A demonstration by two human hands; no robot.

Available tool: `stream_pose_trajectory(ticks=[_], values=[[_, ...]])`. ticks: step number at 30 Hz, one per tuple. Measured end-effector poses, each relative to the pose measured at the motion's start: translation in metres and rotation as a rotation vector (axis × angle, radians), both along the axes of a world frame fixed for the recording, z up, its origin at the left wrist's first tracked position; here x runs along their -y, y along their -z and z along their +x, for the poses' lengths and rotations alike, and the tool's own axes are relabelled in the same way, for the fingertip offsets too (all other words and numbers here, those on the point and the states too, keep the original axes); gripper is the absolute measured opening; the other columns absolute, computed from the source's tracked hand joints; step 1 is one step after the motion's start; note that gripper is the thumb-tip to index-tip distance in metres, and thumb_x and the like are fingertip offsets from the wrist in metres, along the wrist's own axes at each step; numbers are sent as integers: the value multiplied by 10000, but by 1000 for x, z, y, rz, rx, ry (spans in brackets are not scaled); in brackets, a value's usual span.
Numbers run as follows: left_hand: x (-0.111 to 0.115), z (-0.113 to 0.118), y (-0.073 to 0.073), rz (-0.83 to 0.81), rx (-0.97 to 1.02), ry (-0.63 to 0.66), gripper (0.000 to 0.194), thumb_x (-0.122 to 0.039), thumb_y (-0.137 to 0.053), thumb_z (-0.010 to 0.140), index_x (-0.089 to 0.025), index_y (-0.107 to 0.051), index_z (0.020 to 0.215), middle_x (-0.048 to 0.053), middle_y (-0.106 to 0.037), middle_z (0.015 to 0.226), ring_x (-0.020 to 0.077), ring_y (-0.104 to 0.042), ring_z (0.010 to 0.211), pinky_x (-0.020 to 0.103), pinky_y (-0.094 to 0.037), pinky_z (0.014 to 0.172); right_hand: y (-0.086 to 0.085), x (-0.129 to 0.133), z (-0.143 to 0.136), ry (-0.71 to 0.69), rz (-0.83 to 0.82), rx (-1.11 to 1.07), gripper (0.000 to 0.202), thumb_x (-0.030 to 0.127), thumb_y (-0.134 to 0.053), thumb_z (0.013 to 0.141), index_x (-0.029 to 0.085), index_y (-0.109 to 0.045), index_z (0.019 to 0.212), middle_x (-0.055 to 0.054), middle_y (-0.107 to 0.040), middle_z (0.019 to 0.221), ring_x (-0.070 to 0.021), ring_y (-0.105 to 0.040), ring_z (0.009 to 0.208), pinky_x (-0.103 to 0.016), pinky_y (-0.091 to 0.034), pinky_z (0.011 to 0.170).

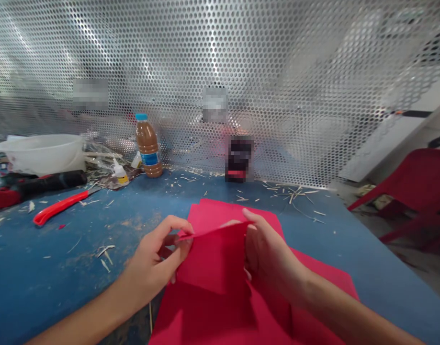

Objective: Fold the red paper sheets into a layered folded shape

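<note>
Both hands hold up a red sheet (214, 261), which looks like paper or thin card. My left hand (158, 258) pinches its upper left edge between thumb and fingers. On the right side, my right hand (275, 256) grips the upper right corner, with its fingers partly hidden behind the sheet. More red sheets (325, 273) lie flat on the blue table beneath and beyond the hands, partly covered by the held one and my right forearm.
On the blue table (108, 206), a red-handled knife (63, 206), a small glue bottle (119, 173), a brown-filled bottle (148, 151) and a white tub (49, 151) stand or lie left. A blurred dark object (238, 158) stands against the perforated metal panel (176, 62). A red chair (410, 182) is right.
</note>
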State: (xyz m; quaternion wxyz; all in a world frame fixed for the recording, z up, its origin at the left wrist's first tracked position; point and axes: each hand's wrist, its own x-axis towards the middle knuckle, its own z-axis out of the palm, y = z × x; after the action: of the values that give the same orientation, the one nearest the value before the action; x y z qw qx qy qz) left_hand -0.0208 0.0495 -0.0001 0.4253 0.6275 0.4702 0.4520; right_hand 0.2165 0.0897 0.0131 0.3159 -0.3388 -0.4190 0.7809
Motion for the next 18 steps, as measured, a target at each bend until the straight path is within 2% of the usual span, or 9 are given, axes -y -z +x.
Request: stream_pose_trajectory(ticks=[3,5,9,11,14,16,18], values=[[0,-4,3,255,-100,63,42,-276,-572,1008,-249,-567,976,36,-616,1061,150,-633,753,245,-525,636,-8,-1,5,-91,-18,108,621,777,-462,947,207,-702,1001,21,-578,669,-103,-486,480,-196,-404,444],[-1,-6,4,372,-179,52,70,-196,-561,979,-247,-555,932,49,-601,1079,203,-629,953,286,-517,790,-13,0,8,-141,47,179,595,765,-526,936,218,-720,1067,18,-604,744,-96,-517,490,-193,-420,428],[-1,-6,1,403,-230,21,115,-149,-550,952,-247,-553,893,46,-597,1067,217,-608,1010,296,-485,829,-14,1,9,-216,196,274,414,573,-755,893,259,-678,1151,44,-615,799,-88,-569,459,-204,-452,415],[0,-4,-2,353,-199,23,82,-171,-595,935,-251,-580,921,42,-606,1084,219,-622,1024,289,-495,827,-11,0,7,-202,243,255,369,496,-803,874,246,-673,1113,53,-603,791,-69,-531,460,-194,-439,416],[-2,-2,-6,113,-55,6,141,-247,-676,920,-264,-607,1042,38,-622,1179,195,-660,940,257,-517,744,-8,-2,4,-88,318,268,319,459,-806,875,214,-701,1051,43,-597,780,-63,-479,526,-183,-403,457],[-5,-4,-9,-44,75,-51,158,-267,-650,925,-261,-612,1078,34,-637,1192,162,-660,827,233,-507,661,-8,-3,4,-9,357,326,285,466,-753,919,210,-726,1039,25,-613,803,-74,-482,582,-192,-382,494],[-9,-7,-11,-128,174,-84,140,-272,-590,935,-247,-626,1068,29,-657,1141,147,-645,760,224,-492,615,-8,-3,5,33,403,365,254,459,-687,966,221,-739,1038,11,-641,839,-92,-504,631,-210,-378,523]])
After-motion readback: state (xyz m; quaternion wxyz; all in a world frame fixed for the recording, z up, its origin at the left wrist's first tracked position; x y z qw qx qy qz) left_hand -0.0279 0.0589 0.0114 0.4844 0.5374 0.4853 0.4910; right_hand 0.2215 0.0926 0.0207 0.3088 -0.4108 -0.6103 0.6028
